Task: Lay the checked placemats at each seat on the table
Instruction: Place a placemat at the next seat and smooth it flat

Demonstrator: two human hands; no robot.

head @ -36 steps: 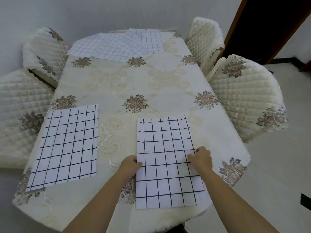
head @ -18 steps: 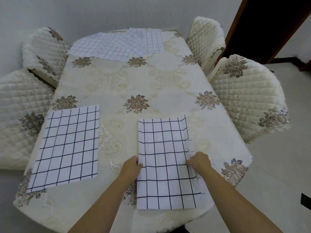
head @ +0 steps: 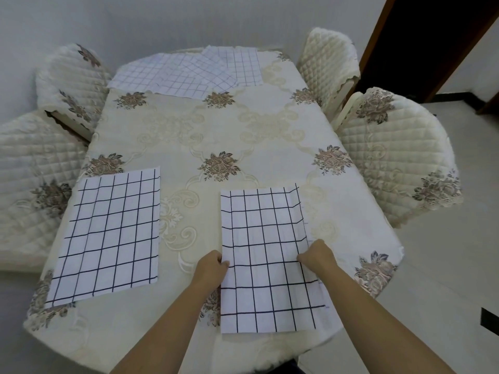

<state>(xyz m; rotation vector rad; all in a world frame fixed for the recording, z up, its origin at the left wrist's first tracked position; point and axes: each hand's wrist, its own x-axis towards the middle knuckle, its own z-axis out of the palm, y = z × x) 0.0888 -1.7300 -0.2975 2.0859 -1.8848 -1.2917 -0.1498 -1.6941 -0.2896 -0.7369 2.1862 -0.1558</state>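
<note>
Left hand (head: 212,268), right hand (head: 319,257) — placemat (head: 266,295) pinched

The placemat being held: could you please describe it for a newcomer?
Start at the floral-clothed table. The held placemat lies at its near edge, right of the flat placemat. Only it is gripped by left hand and right hand.

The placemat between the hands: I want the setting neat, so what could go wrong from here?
1. The right hand pinches the near placemat where its right edge is creased and raised; released like this, it may lie folded.
2. The left hand pinches the opposite edge, so an uneven pull could skew it against the flat left placemat.
3. Its near edge sits close to the rounded rim of the table; drawn nearer, it might overhang and slide off.
</note>
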